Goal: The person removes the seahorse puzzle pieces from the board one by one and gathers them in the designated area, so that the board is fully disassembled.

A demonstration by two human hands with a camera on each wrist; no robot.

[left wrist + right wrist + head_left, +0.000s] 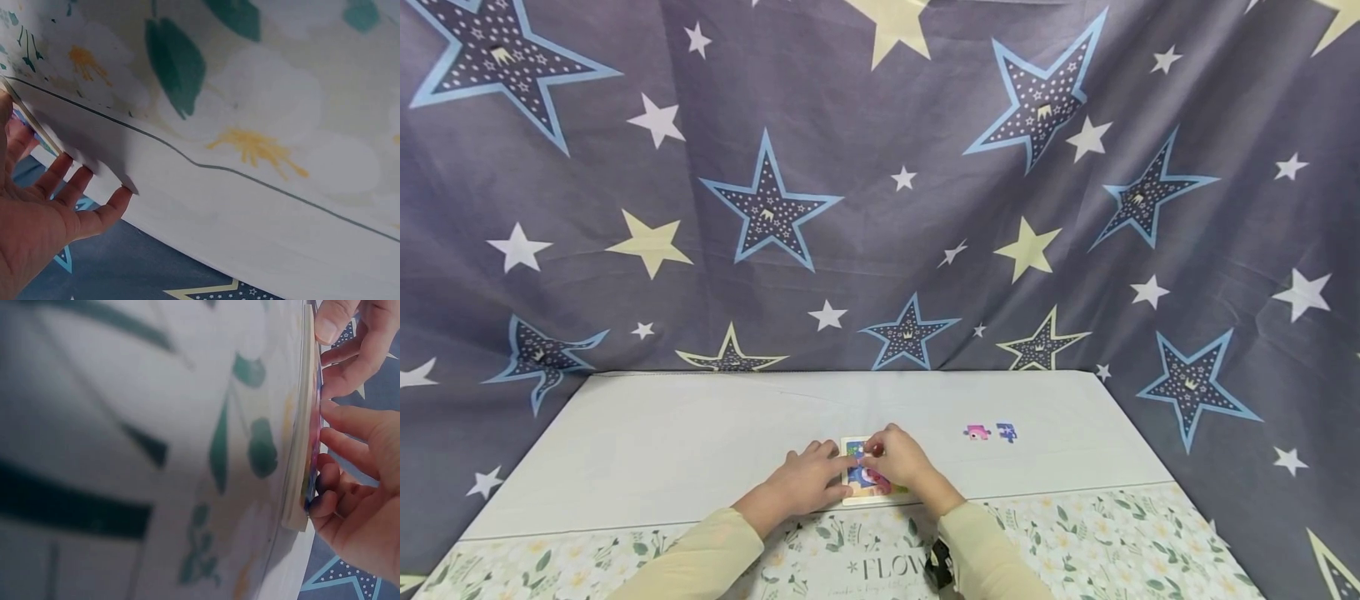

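A small picture jigsaw puzzle (863,477) in a pale frame (867,501) lies near the front of the white tabletop. My left hand (807,480) is at its left side, index finger reaching over the picture and thumb at the frame's lower left. In the left wrist view, the other fingers (78,178) are spread beside the frame. From the right, my right hand (901,461) puts its thumb and index fingertips on the picture, its remaining fingers curled. I cannot tell whether a piece is between those fingertips. Both hands hide part of the picture.
Two loose jigsaw pieces, a pink one (977,432) and a blue one (1007,432), lie to the right of the puzzle. A flowered cloth (1097,542) covers the front of the table. A star-patterned curtain (865,167) hangs behind and at both sides.
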